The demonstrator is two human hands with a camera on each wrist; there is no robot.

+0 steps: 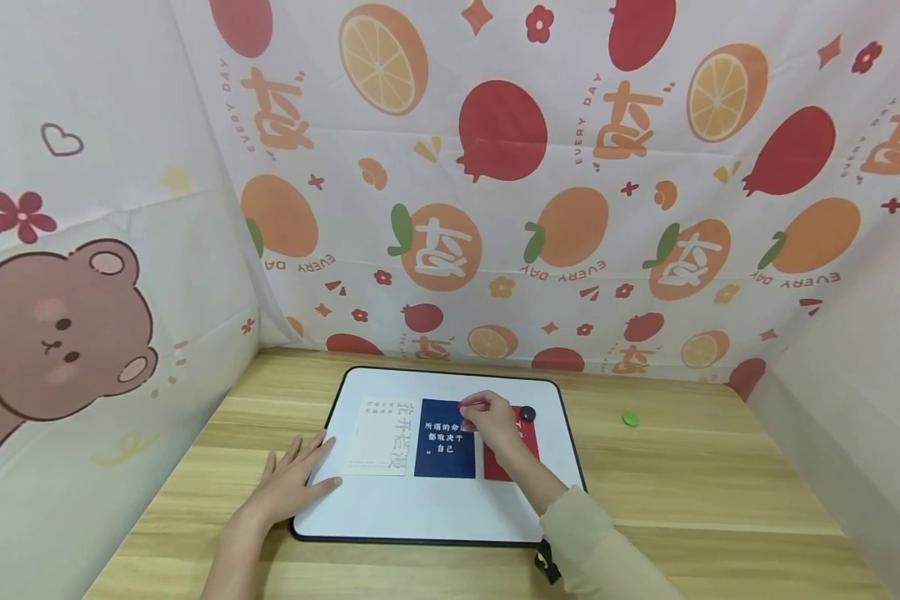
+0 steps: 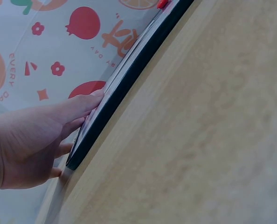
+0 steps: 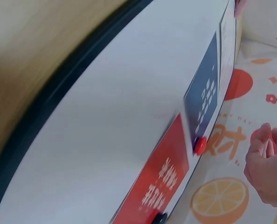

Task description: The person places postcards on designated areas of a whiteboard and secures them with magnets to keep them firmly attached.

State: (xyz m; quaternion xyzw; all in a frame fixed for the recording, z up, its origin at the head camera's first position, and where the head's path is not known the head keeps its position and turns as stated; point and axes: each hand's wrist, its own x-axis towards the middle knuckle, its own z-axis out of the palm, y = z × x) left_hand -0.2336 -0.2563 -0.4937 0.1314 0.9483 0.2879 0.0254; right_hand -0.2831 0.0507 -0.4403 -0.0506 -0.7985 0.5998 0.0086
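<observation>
A white board with a black rim [image 1: 420, 508] lies on the table, bearing a cream card [image 1: 378, 437], a blue card [image 1: 445, 458] and a red card [image 1: 497, 471]. My left hand [image 1: 288, 483] rests at the board's left edge, fingers spread and thumb on its surface. The right hand [image 1: 491, 421] hovers over the blue and red cards, fingertips bent toward the thumb and nothing between them in the right wrist view. A round red magnet [image 3: 200, 145] sits at the blue card's top corner, apart from those fingertips. A black magnet [image 1: 527, 412] sits on the red card's top corner.
A small green disc [image 1: 630, 418] lies on the wooden table [image 1: 690, 500] right of the board. Behind stands a fruit-print cloth [image 1: 495, 192], and on the left a white cloth with a bear [image 1: 60, 333].
</observation>
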